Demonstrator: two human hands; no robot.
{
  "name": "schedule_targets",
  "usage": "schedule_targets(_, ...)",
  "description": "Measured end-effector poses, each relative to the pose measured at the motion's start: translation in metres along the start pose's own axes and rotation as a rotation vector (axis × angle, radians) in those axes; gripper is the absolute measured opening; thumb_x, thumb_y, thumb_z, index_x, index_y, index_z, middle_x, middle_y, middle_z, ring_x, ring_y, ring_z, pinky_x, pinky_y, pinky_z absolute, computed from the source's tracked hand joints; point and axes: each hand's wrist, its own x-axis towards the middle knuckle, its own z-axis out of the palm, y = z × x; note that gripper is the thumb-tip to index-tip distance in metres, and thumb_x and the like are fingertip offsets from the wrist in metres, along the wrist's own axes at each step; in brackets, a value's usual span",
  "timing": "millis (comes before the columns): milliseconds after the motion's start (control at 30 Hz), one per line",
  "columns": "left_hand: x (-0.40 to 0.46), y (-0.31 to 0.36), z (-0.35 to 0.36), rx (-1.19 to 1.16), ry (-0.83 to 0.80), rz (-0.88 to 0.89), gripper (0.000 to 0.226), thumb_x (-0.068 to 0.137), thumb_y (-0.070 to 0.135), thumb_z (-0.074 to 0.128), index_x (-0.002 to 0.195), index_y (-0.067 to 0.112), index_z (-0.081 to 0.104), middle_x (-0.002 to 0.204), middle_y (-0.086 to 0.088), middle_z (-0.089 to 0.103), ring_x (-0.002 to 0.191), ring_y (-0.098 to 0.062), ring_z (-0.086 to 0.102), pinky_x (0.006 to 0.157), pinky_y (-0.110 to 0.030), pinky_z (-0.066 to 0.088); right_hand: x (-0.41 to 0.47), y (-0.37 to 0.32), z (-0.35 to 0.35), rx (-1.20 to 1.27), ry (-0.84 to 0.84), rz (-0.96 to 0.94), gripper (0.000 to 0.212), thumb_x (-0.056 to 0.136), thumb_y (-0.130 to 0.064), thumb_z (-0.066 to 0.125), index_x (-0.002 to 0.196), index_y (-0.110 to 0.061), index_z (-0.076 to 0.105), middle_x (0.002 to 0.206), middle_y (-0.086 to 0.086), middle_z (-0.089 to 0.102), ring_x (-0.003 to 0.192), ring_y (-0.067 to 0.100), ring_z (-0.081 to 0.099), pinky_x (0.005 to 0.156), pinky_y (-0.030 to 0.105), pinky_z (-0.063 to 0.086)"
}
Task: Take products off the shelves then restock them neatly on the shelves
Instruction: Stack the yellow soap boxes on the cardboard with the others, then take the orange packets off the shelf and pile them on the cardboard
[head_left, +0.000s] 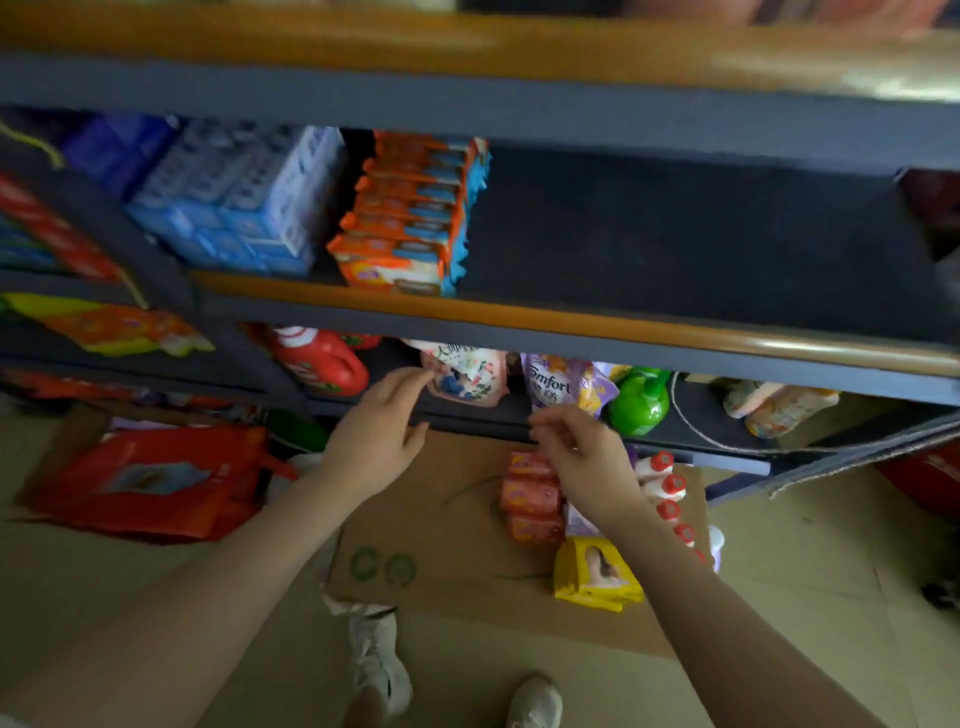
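Beige tiled floor (810, 613) filled lower frame; flattened cardboard (447, 519) lay centre; lighting dim, possibly daylight upper right.

The purple pouch (553, 384) on the lower shelf bears white lettering that reads "mfort", its first letters cut off by the shelf edge, with two smaller characters beneath that are too blurred to read. The flattened cardboard (441, 525) on the floor carries two round green printed symbols with no legible words. Print on the other packs is too blurred to make out.
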Motion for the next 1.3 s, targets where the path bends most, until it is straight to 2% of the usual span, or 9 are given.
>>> schedule_targets(133, 0.03, -0.068, -0.039, 0.251, 0.1, 0.081, 0.071, 0.076, 0.011, 0.07, 0.138, 0.001, 0.037, 0.144, -0.018, 0.037, 0.128, -0.036, 0.042, 0.101, -0.047, 0.042, 0.049, -0.06, 0.034, -0.128, 0.05, -0.181, 0.02, 0.093, -0.011, 0.052, 0.111, -0.011, 0.062, 0.097, -0.001, 0.057, 0.085, 0.012, 0.055, 0.065, 0.007, 0.037)
schedule_targets(233, 0.055, -0.106, -0.056, 0.385, 0.059, 0.045, 0.079, 0.084, 0.02, 0.062, 0.145, 0.0, 0.016, 0.154, -0.018, 0.014, 0.14, -0.032, 0.02, 0.112, -0.042, 0.024, 0.092, -0.093, 0.062, -0.262, 0.182, -0.365, 0.03, 0.091, -0.013, 0.047, 0.118, -0.006, 0.06, 0.117, 0.012, 0.057, 0.104, 0.031, 0.053, 0.086, 0.032, 0.045)
schedule_targets(333, 0.071, -0.134, -0.052, 0.46, -0.004, 0.055, 0.078, 0.093, 0.026, 0.047, 0.146, 0.006, -0.007, 0.156, -0.013, -0.004, 0.144, -0.026, 0.003, 0.116, -0.035, 0.008, 0.128, -0.109, 0.089, -0.499, 0.317, -0.459, 0.038, 0.088, -0.022, 0.047, 0.121, -0.008, 0.059, 0.124, 0.013, 0.058, 0.1, 0.04, 0.052, 0.084, 0.048, 0.047)
schedule_targets(467, 0.077, -0.153, -0.041, 0.413, 0.08, 0.174, 0.083, 0.073, 0.017, 0.072, 0.142, -0.001, 0.028, 0.145, -0.02, 0.035, 0.132, -0.034, 0.037, 0.108, -0.043, 0.025, 0.151, -0.107, 0.104, -0.867, 0.436, -0.454, 0.043, 0.083, -0.033, 0.051, 0.12, -0.012, 0.06, 0.119, 0.007, 0.063, 0.111, 0.037, 0.051, 0.09, 0.053, 0.044)
schedule_targets(633, 0.075, -0.155, -0.038, 0.331, 0.124, 0.224, 0.082, 0.071, 0.017, 0.073, 0.14, -0.003, 0.032, 0.144, -0.02, 0.037, 0.132, -0.034, 0.038, 0.107, -0.043, 0.023, 0.148, -0.093, 0.09, -1.055, 0.478, -0.56, 0.037, 0.08, -0.025, 0.068, 0.114, -0.012, 0.062, 0.11, 0.01, 0.064, 0.099, 0.031, 0.053, 0.084, 0.042, 0.046)
schedule_targets(867, 0.073, -0.144, -0.059, 0.017, 0.039, 0.23, 0.074, 0.088, 0.026, 0.058, 0.147, 0.008, 0.017, 0.155, -0.006, 0.014, 0.142, -0.021, 0.015, 0.115, -0.034, 0.022, 0.129, -0.106, 0.059, -0.476, 0.217, -0.256, 0.035, 0.084, -0.012, 0.067, 0.115, -0.003, 0.056, 0.112, 0.016, 0.056, 0.104, 0.033, 0.054, 0.08, 0.038, 0.046)
schedule_targets(1067, 0.056, -0.094, -0.092, -0.709, -0.017, 0.343, 0.072, 0.082, 0.033, 0.066, 0.141, 0.027, 0.026, 0.143, 0.018, 0.026, 0.133, -0.001, 0.029, 0.105, -0.016, 0.031, 0.063, -0.127, 0.053, -0.166, 0.32, -0.308, 0.032, 0.077, -0.007, 0.072, 0.105, -0.011, 0.056, 0.101, -0.007, 0.052, 0.09, -0.008, 0.047, 0.079, -0.001, 0.034)
schedule_targets(1167, 0.044, -0.077, -0.101, -0.66, 0.028, 0.424, 0.052, 0.077, 0.044, 0.06, 0.125, 0.028, 0.045, 0.121, 0.023, 0.043, 0.112, 0.012, 0.041, 0.092, -0.004, 0.033, 0.036, -0.123, 0.052, 0.091, 0.178, -0.162, 0.04, 0.076, -0.001, 0.072, 0.102, -0.023, 0.052, 0.106, -0.01, 0.054, 0.095, -0.014, 0.052, 0.083, 0.005, 0.04)
schedule_targets(1300, 0.032, -0.065, -0.104, -0.507, 0.016, 0.522, 0.054, 0.074, 0.052, 0.061, 0.114, 0.016, 0.059, 0.108, 0.015, 0.053, 0.102, 0.001, 0.049, 0.084, -0.005, 0.035, 0.012, -0.111, 0.048, 0.351, 0.025, 0.012, 0.042, 0.076, 0.003, 0.068, 0.1, -0.027, 0.054, 0.104, -0.007, 0.058, 0.094, -0.003, 0.059, 0.082, 0.021, 0.051)
